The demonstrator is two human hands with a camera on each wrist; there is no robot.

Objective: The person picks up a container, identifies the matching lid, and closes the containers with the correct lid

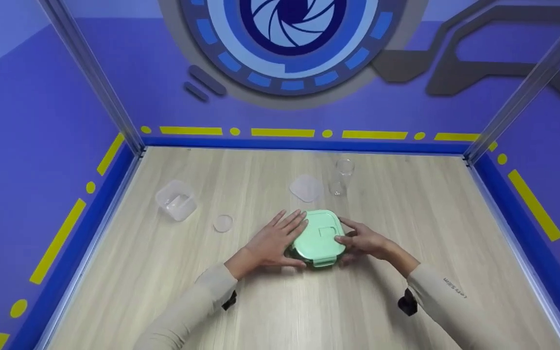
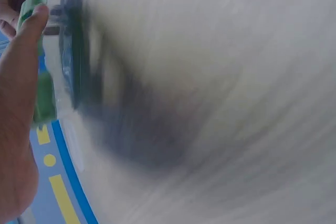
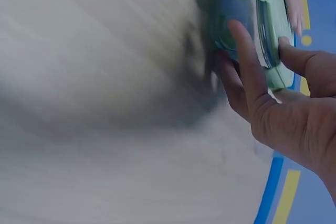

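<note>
Sleeves: grey, left and right, nearest my head camera, over the table.
Left hand: fingers laid out straight over the lid's left edge, thumb apart along the near side; I read it as steadying, not clutching.
Right hand: gripping the right side, thumb on the lid, other fingers round the body and toward the base.
Lunch box: green lid, glass body, between both hands, middle of the table. My wrist views blur; I can't tell whether the base fully touches the wood.
Clip: on the near side; can't tell if it's snapped home. If it's loose, a lift by the lid could drop the body.
Slip risk: smooth glass, right-hand hold off to one side; if the left hand eases off, I'd expect tipping or twisting.
Round lid: small, see-through, left of the left hand, apart.
Plastic box: see-through, farther left.
Square lid: just beyond the lunch box; a forward shove could bump it.
Glass: upright, right of the square lid; hard to see, so a stray right-hand reach might topple it.
Wall: blue, yellow dashes, farthest back.
</note>
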